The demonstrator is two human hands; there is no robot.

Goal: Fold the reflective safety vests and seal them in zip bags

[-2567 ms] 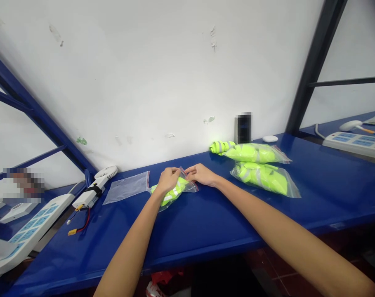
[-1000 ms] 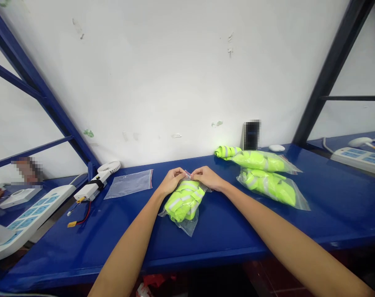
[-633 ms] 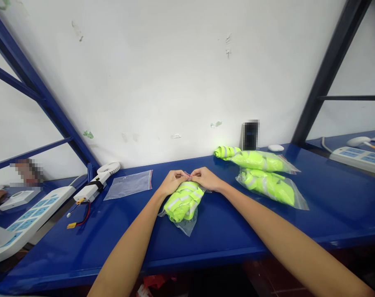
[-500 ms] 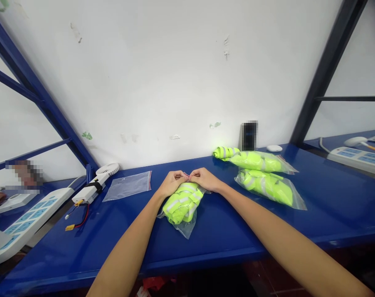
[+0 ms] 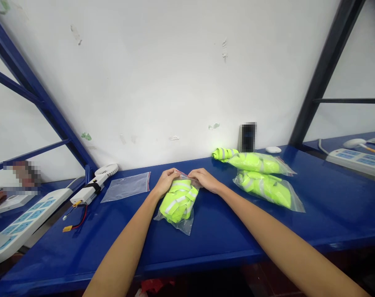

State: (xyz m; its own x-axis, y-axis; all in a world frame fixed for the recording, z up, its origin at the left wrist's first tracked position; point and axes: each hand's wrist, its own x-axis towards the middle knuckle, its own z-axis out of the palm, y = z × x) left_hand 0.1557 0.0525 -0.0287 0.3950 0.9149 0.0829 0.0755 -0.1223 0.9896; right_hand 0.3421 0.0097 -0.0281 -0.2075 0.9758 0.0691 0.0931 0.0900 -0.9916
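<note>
A clear zip bag with a folded neon-yellow reflective vest [image 5: 178,202] inside lies at the middle of the blue table [image 5: 215,231]. At the left end of its red-edged top, my left hand [image 5: 166,180] pinches the plastic. My right hand [image 5: 204,179] grips the same top edge farther right, fingers closed on it. The vest fills the bag below both hands, and the bag's clear bottom corners stick out toward the front.
Right of my hands lie two bagged yellow vests [image 5: 264,187] and a rolled one [image 5: 222,154]. A flat clear bag [image 5: 127,187], white fan [image 5: 107,170] and wired battery pack [image 5: 88,189] are left. A dark upright object [image 5: 248,137] leans on the wall.
My hands have moved apart along the bag's top edge, the left one going left. The bag has shifted slightly left, and more of its red-edged top shows between them.
</note>
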